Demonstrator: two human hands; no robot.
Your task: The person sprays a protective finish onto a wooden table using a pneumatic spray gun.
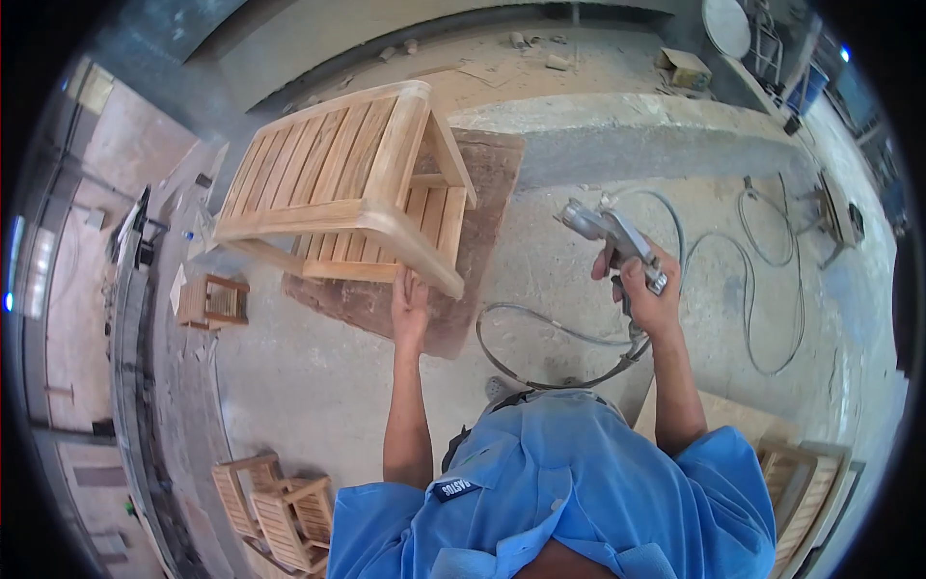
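A slatted wooden table (333, 159) with a lower slatted shelf stands tilted over a brown mat (477, 241). My left hand (411, 307) is at the edge of the lower shelf, fingers closed on it from the near side. In my right hand (644, 285) is a metal spray gun (608, 230), its head pointing up and left, away from the table's right side. A grey hose (634, 349) runs from the bottom of the gun and loops on the floor.
Small slatted wooden pieces lie at the left (214, 301) and lower left (285, 507). Another wooden piece (796, 492) is at the lower right. More hose (750, 289) curls on the right floor. A low concrete ledge (656, 145) crosses behind, with a cardboard box (687, 69) beyond.
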